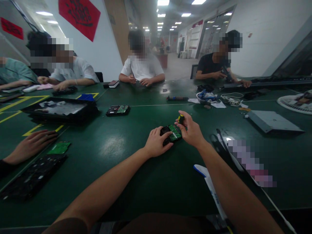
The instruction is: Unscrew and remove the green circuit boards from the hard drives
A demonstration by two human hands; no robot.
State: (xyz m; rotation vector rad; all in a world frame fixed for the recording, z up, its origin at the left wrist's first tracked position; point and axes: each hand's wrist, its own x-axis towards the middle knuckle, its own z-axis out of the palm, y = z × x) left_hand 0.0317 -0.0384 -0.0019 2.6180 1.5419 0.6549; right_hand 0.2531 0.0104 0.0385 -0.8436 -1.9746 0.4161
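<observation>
Rectangular black-and-green circuit-board unit (175, 132) lies held under left hand (156, 142); right hand (191, 130), beside it, grips yellow-and-black tool handle (180, 119).

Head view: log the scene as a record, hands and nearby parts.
Left hand: gripping hard drive, board side up
Right hand: holding yellow-and-black tool handle, possibly a screwdriver; tip unclear
Farther left: second hard drive
Right: grey metal case
Left edge: co-worker's hand near green circuit board
Surface: green tabletop
</observation>
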